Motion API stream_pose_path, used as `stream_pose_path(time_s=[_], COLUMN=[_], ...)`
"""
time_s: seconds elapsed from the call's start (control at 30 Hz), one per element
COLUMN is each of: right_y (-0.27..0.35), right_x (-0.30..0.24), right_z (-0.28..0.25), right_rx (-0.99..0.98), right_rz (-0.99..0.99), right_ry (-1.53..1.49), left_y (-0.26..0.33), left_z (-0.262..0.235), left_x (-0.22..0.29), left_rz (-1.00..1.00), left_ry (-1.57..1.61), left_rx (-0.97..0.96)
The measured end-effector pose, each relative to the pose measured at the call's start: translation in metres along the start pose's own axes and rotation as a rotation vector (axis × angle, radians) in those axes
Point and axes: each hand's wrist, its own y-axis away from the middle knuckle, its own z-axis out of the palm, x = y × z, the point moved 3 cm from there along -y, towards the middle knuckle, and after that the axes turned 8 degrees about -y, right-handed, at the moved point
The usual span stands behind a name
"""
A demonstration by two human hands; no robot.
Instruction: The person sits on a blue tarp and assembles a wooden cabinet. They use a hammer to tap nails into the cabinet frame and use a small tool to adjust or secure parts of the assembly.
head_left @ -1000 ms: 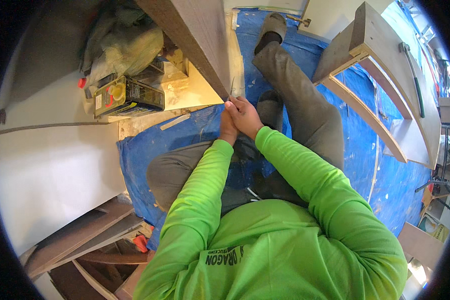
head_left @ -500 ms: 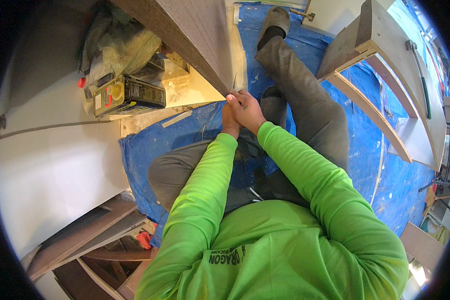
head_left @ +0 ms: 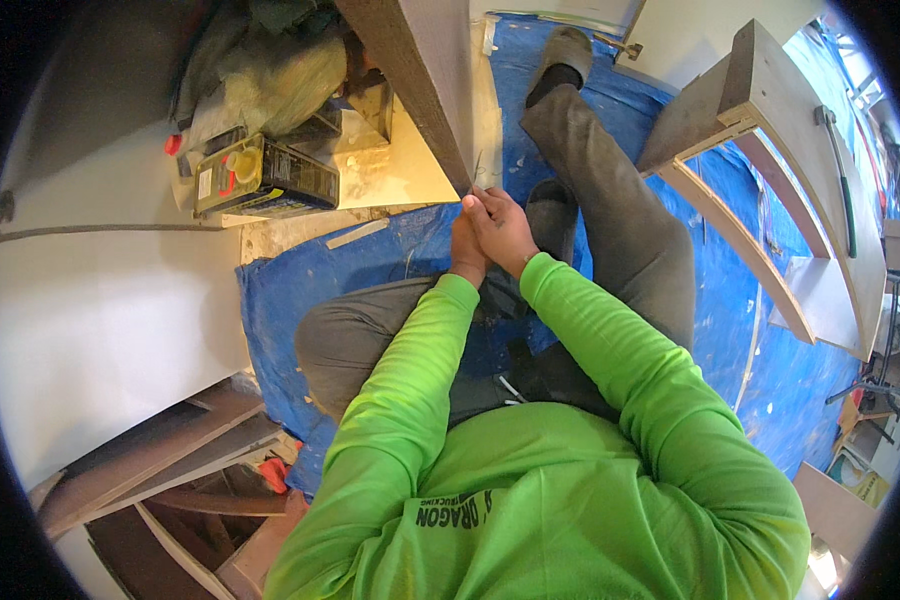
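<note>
Dark brown and flat-faced, the wooden board runs lengthwise from the top of the view down to the hands, its lower end meeting them over the blue tarp. The right hand lies curled over the left hand, both pressed together at the board's end; whether they grip anything small there cannot be told. Left of the board stands a dark rectangular can with a yellow cap, its contents unseen, beside a crumpled greenish plastic bag. A white panel lies further left. Pale curved wooden frames rest to the right.
</note>
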Motion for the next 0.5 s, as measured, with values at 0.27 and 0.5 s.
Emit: stream_pose_path(time_s=[0.27,0.5], right_y=[-0.01,-0.003], right_x=[0.004,-0.011], right_z=[-0.004,-0.001], right_rx=[0.013,-0.024], right_rz=[0.048,-0.025], right_ry=[0.067,0.068], left_y=[-0.002,-0.008], left_z=[0.005,0.026], left_x=[0.017,-0.045], left_rz=[-0.578,-0.014], left_ry=[1.252,0.316], left_rx=[0.047,0.106])
